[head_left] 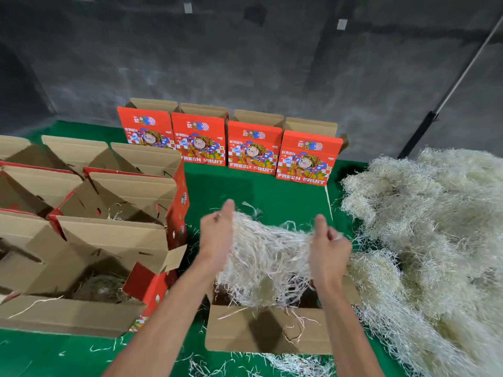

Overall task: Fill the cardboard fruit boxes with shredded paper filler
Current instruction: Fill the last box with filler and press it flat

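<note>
Both my hands hold one wad of white shredded paper (268, 257) stretched between them above an open cardboard box (266, 330) in front of me. My left hand (216, 235) grips the wad's left end, thumb up. Its right end is gripped by my right hand (328, 248). Loose strands hang from the wad down into the box. A large heap of shredded paper (435, 227) lies on the right of the green surface.
Several open red-sided boxes (114, 202) stand packed together at the left, some with a little filler inside. A row of red FRESH FRUIT boxes (231, 144) stands upright at the back against a dark wall. Stray strands litter the green surface (258, 191).
</note>
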Demonstrator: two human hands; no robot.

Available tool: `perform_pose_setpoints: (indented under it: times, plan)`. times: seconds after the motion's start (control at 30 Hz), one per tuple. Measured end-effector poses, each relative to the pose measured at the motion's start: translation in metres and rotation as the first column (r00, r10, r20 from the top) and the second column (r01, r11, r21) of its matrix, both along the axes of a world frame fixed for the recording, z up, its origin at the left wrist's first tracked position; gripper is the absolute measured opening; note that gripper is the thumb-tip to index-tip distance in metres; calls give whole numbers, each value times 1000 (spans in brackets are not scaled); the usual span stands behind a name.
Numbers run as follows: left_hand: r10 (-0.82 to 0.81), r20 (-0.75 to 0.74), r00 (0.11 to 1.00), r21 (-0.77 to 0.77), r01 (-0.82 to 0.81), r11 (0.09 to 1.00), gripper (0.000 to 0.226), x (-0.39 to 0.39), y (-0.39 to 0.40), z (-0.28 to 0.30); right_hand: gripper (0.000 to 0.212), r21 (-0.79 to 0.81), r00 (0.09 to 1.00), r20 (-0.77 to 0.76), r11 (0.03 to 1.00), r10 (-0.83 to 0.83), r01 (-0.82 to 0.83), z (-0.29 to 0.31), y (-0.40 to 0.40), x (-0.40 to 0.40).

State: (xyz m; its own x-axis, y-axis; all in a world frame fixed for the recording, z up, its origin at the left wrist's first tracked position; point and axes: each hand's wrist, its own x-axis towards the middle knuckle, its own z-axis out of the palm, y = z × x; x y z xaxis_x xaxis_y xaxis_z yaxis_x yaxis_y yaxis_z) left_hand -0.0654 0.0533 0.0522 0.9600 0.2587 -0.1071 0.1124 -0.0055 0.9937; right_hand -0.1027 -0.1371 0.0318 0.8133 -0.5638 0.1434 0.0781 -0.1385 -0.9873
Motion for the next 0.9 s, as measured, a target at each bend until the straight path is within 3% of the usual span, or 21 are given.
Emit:
perform_pose_setpoints:
  times: [0.07, 0.13, 0.23, 0.3, 0.4, 0.5, 0.6, 0.7, 0.9]
  plan:
    - [-5, -88, 996, 3, 5, 1000, 46, 6, 7, 0, 51, 49, 1000, -1, 999, -4, 4, 4, -2, 0]
    - [-182, -153, 971, 64, 194, 979, 51, -5, -9, -2, 50, 89, 997, -12, 994, 71, -70, 11, 19, -1]
    - [-371, -140, 918, 136, 389, 911, 90, -27, -38, -9, 53, 182, 996, -55, 982, 64, -53, 16, 54, -1]
    - [-375, -47, 926, 260, 374, 890, 92, -33, -51, -14, 58, 296, 997, -78, 955, -5, 28, 22, 60, 2]
    - [-275, 157, 949, 348, 207, 914, 66, -37, -56, -17, 57, 413, 990, -142, 910, 18, 43, 26, 60, 6]
    - [-222, 283, 933, 240, 155, 958, 57, -31, -48, -15, 63, 121, 1000, -16, 993, 9, -7, 19, 58, 2]
    - [-231, 297, 927, 293, 141, 946, 59, -29, -48, -12, 63, -101, 997, 73, 995, -14, 21, 16, 60, 0]
    - [-229, 271, 935, 282, 150, 947, 60, -30, -45, -9, 67, -139, 998, 59, 989, -36, 44, 15, 54, 5]
    - [-211, 145, 967, 220, 176, 959, 59, -17, -33, -3, 67, -58, 999, 43, 998, 32, -30, 15, 36, 10]
